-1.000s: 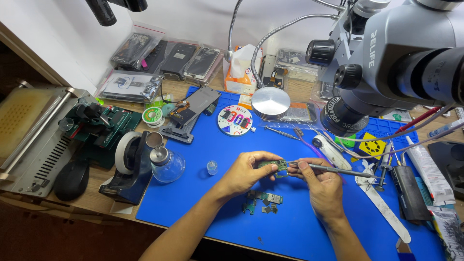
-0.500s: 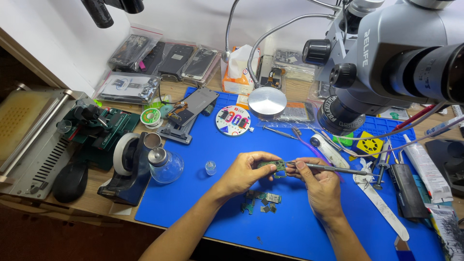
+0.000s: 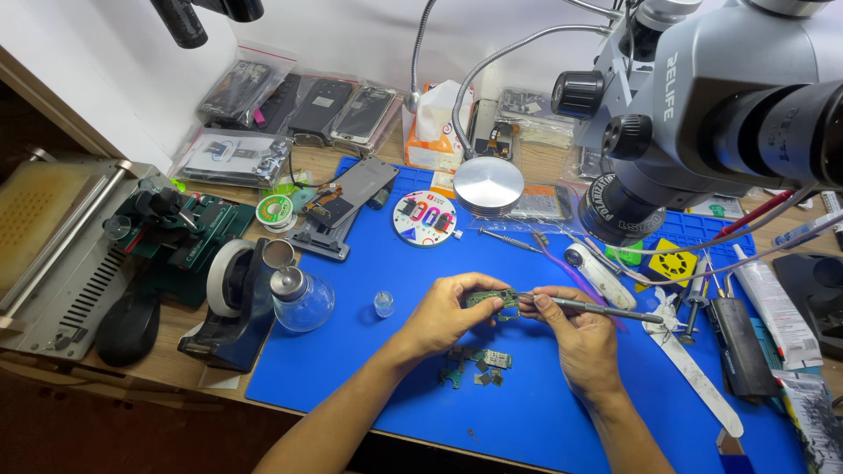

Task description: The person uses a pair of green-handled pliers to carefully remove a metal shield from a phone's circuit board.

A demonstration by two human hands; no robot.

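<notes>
1. the small green circuit board (image 3: 493, 299) is thin and narrow, with tiny dark parts on its face; it is lifted just above the middle of the blue work mat (image 3: 369, 369).
2. the left hand (image 3: 446, 312) pinches the board's left end between thumb and fingertips.
3. the right hand (image 3: 575, 333) is clenched around the metal tweezers (image 3: 597, 308), whose tip meets the board's right end.
4. below the hands, loose board fragments (image 3: 479, 364) lie on the mat.
5. a small clear vial (image 3: 384, 304) stands to the left of the hands, and further left a glass dispenser bottle (image 3: 299, 298) beside a tape dispenser (image 3: 230, 303).
6. the grey microscope (image 3: 702, 114) hangs above the mat's right part, covering the tools behind it.
7. a round metal disc (image 3: 488, 185) on a gooseneck sits near the far edge.
</notes>
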